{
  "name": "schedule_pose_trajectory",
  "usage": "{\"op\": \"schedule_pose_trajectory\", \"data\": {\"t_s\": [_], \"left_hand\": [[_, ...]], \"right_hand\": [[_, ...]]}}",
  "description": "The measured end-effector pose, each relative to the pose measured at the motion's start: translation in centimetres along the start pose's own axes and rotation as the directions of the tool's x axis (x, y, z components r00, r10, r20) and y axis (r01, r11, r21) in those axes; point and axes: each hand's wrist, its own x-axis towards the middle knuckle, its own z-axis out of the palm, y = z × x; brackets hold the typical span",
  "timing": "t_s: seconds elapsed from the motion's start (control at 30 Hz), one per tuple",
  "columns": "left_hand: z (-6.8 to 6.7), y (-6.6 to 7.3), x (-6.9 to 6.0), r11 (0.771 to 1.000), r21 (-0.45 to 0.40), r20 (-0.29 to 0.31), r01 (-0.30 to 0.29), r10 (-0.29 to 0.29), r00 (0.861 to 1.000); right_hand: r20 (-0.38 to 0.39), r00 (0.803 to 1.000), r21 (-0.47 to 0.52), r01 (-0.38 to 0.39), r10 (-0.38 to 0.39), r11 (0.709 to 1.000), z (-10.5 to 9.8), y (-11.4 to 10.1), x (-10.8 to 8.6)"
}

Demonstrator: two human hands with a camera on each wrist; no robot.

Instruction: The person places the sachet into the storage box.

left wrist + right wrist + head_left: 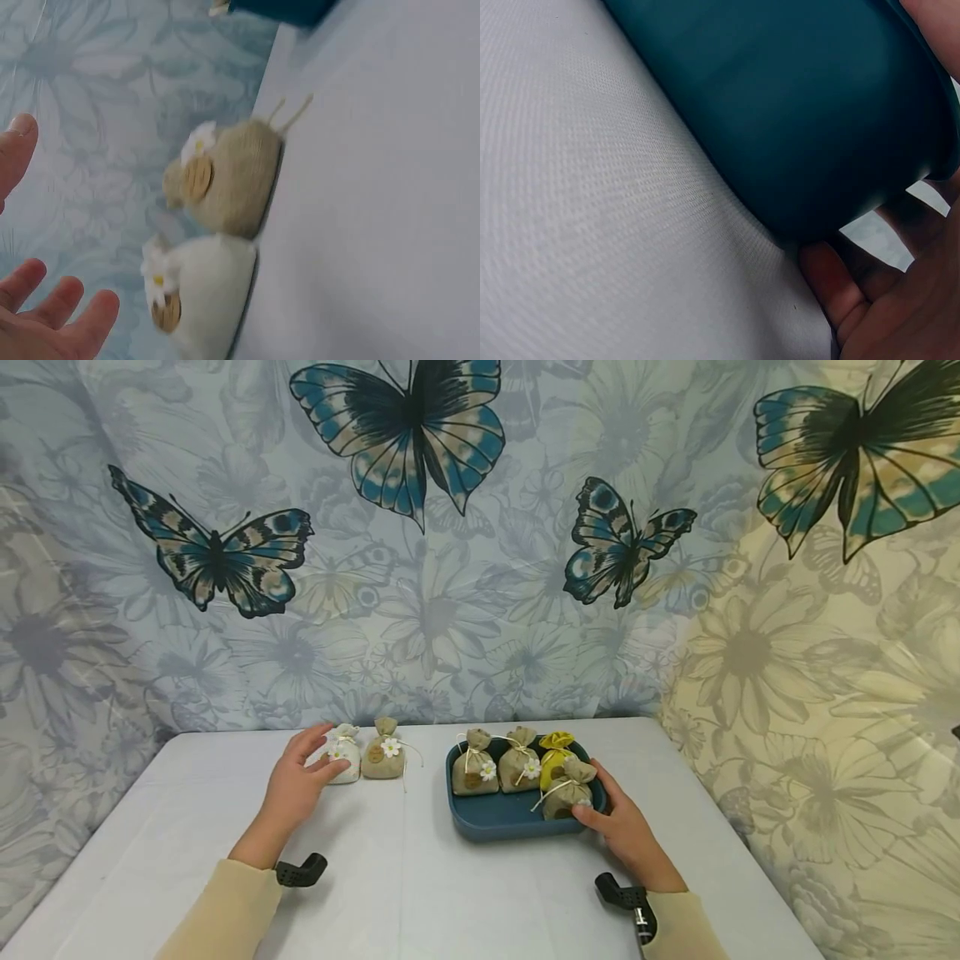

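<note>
My left hand (295, 783) is at the left of a small white drawstring pouch (345, 760) with a white flower; in the left wrist view its fingers (94, 319) are spread and apart from the pouch. Touching that pouch is a beige one (240, 180) with a flower and a wooden button. My right hand (626, 835) grips the right end of a dark blue bin (487, 828), thumb at the rim, other fingers around the outer wall. Inside the bin stand two beige pouches (476, 770), a yellow pouch (555, 760) and a tilted grey-beige pouch (567, 793) near my right thumb.
A white cloth (405, 893) covers the table, which ends at a butterfly-printed backdrop (450, 635) just behind the pouches. Black wrist-worn devices (302, 870) stick out from both sleeves. Loose string ends trail from the beige pouch on the table.
</note>
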Motion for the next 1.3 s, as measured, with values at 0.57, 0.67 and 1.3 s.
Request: {"op": "schedule_pose_trajectory", "data": {"t_s": [0.57,0.67,1.3], "left_hand": [[-3.0,-3.1,3.3,0.955,0.11,0.12,0.275,-0.288,0.95],[-3.0,-3.4,3.8,0.954,0.158,0.156,0.257,-0.281,0.947],[-2.2,-5.6,3.7,0.92,0.353,0.188,0.167,-0.245,0.951]], "right_hand": [[-0.014,1.0,0.014,-0.013,0.013,1.0,-0.1,0.4,0.0],[-0.013,1.0,0.017,-0.008,0.009,1.0,-0.2,0.5,0.1],[-0.003,1.0,0.023,0.011,-0.011,1.0,0.0,0.2,0.0]]}}
